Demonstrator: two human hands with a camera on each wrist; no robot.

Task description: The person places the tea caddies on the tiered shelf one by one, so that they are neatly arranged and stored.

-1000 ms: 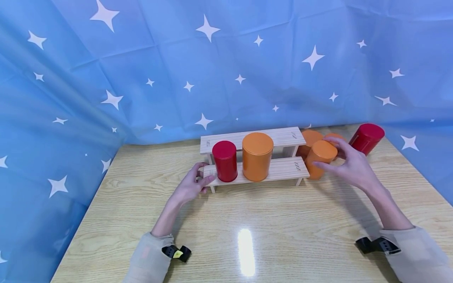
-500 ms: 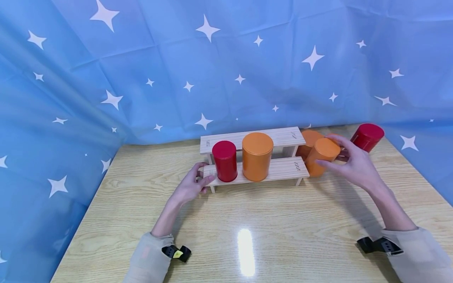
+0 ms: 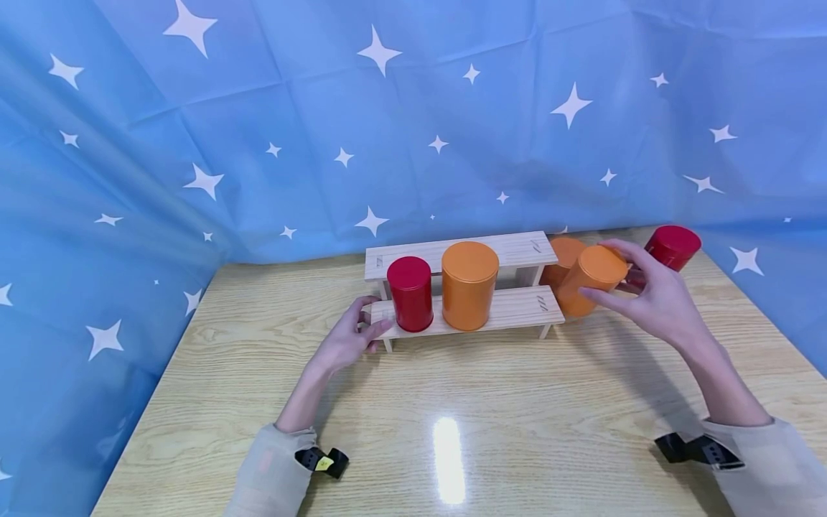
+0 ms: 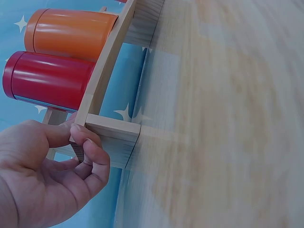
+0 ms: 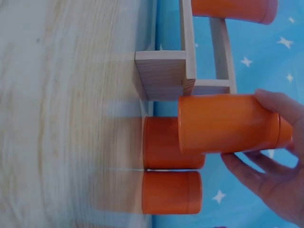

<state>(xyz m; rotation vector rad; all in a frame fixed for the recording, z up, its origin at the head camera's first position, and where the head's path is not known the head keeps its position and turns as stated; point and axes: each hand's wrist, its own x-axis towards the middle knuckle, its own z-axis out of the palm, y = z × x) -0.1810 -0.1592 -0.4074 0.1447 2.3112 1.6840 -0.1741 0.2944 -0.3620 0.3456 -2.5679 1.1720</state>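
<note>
My left hand (image 3: 345, 337) grips the left end of the lower board of a two-step wooden shelf (image 3: 517, 307); the left wrist view shows thumb and fingers pinching that board. A red canister (image 3: 410, 294) and a larger orange canister (image 3: 470, 287) stand upright on the lower step. My right hand (image 3: 655, 301) holds another orange canister (image 5: 223, 123) near its lid, just right of the shelf. In the right wrist view its base is off the table, apart from the shelf end. Behind it, two more orange canisters (image 5: 164, 145) stand on the table, partly hidden in the head view.
A second red canister (image 3: 673, 248) is at the back right, partly behind my right hand. The wooden table (image 3: 291, 287) extends in front and to the left. A blue star-patterned cloth (image 3: 413, 108) hangs behind and beside the table.
My right hand has shifted slightly right and upward with the orange canister, whose lid now appears higher. The left hand, shelf and the canisters on it have stayed put.
</note>
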